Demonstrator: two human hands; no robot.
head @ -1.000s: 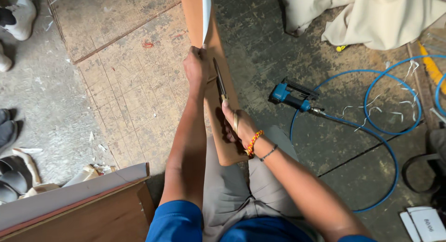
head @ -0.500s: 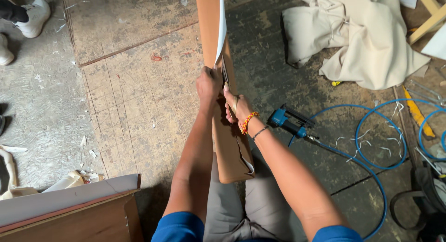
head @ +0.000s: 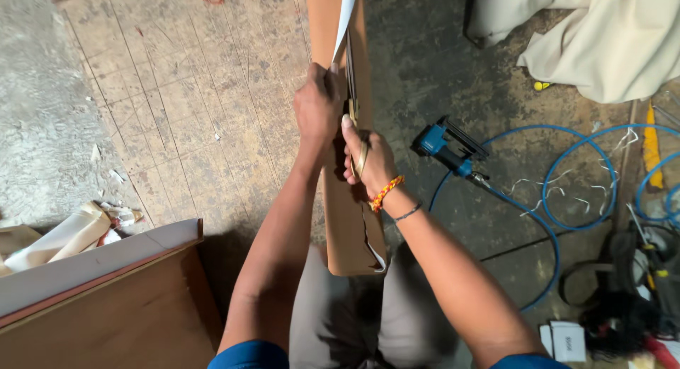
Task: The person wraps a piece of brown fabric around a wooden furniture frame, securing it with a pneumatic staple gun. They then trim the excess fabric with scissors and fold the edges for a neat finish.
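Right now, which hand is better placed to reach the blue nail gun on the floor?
Right. The right hand is on the board's near side to the nail gun; the left hand would have to cross over the board.

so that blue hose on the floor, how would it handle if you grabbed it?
The blue hose lies in loose coils, so probably floppy and springy, not stiff. It runs to the blue nail gun, so pulling it would likely drag the tool. Thin, so probably light.

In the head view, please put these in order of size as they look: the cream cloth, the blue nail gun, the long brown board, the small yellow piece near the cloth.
1. long brown board, though it is nearer the camera
2. cream cloth, partly cut off by the frame, so the first two are unsure
3. blue nail gun
4. small yellow piece
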